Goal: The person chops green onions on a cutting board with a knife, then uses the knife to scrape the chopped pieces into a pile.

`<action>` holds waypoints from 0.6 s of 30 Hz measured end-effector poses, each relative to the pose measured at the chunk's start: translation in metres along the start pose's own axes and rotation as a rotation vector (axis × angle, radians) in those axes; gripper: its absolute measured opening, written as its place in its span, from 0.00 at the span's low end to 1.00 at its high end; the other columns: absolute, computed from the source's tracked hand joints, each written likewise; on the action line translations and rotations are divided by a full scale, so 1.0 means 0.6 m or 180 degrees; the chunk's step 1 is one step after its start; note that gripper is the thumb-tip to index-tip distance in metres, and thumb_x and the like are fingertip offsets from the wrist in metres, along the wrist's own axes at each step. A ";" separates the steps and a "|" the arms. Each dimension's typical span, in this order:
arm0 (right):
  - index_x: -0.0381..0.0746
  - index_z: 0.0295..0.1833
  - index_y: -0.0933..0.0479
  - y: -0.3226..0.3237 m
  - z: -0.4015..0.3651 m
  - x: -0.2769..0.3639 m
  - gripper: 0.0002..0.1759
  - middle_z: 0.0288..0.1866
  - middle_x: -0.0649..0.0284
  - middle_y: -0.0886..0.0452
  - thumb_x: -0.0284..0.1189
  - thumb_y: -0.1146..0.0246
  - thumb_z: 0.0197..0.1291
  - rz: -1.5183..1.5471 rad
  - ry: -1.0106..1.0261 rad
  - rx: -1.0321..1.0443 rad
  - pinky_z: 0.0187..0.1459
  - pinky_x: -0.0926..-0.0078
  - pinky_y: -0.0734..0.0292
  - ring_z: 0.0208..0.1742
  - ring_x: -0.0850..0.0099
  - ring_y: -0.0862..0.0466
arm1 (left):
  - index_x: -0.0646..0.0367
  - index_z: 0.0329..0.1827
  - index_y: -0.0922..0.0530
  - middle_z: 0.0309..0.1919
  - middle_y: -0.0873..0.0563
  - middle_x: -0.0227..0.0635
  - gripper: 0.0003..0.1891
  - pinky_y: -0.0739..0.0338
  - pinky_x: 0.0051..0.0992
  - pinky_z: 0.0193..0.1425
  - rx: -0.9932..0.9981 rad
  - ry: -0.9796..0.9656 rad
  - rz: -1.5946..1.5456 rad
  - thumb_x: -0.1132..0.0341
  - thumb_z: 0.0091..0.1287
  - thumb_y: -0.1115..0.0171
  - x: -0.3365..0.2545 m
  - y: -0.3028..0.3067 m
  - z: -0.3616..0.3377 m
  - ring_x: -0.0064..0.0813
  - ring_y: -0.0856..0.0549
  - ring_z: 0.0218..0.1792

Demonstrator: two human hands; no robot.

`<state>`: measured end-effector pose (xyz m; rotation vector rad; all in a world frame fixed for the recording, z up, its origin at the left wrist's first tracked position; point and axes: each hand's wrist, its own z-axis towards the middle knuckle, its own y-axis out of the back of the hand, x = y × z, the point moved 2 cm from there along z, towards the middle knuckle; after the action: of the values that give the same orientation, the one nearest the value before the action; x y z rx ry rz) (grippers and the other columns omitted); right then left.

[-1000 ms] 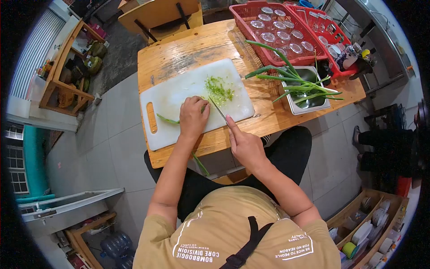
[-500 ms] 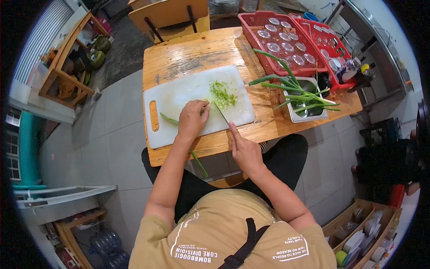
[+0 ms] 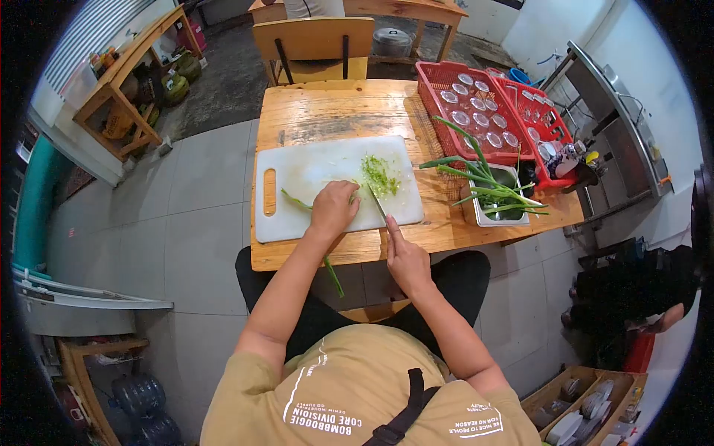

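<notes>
A white cutting board point(image 3: 297, 167) lies on the wooden table. My left hand point(image 3: 334, 208) presses green onion stalks point(image 3: 334, 276) on it; one stalk end sticks out to the left and another hangs over the table's front edge. In my right hand point(image 3: 406, 256) is a knife point(image 3: 377, 201), its blade beside my left fingertips. Chopped green onion point(image 3: 380, 175) is spread on the board just beyond the blade. Whole green onions point(image 3: 491, 184) lie across a metal container point(image 3: 499, 217) to the right.
A red basket point(image 3: 439, 111) of clear lidded cups stands at the table's back right, with a second red basket point(image 3: 556, 141) beside it. A chair point(image 3: 312, 41) is behind the table. Someone's white-clothed back point(image 3: 315, 7) shows beyond it, and a dark-clothed person point(image 3: 632, 297) is at right.
The view has tilted up and shifted, so the table sits lower and more of the room behind shows. My hands keep nearly the same place on the board.
</notes>
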<state>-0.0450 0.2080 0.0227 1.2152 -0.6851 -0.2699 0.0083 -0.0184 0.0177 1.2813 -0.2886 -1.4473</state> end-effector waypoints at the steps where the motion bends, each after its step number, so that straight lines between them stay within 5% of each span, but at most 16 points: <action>1: 0.49 0.88 0.33 -0.007 0.013 -0.004 0.32 0.23 0.50 0.15 0.36 0.41 0.83 -0.0010 0.0011 -0.0032 0.29 0.49 0.18 0.24 0.49 0.13 | 0.57 0.54 0.09 0.50 0.06 0.42 0.14 0.15 0.44 0.63 -0.0018 -0.0047 -0.0015 0.64 0.68 0.26 -0.001 -0.001 0.001 0.47 0.10 0.56; 18: 0.57 0.87 0.30 0.016 0.036 0.019 0.30 0.26 0.44 0.16 0.37 0.41 0.84 0.0530 -0.0170 0.0129 0.32 0.45 0.20 0.27 0.43 0.14 | 0.60 0.56 0.10 0.51 0.06 0.42 0.14 0.15 0.43 0.64 -0.0004 0.0210 -0.0393 0.67 0.70 0.28 0.005 0.014 -0.009 0.46 0.10 0.57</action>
<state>-0.0510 0.1889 0.0393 1.1852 -0.8368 -0.1508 0.0180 -0.0212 0.0208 1.3627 -0.1669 -1.5053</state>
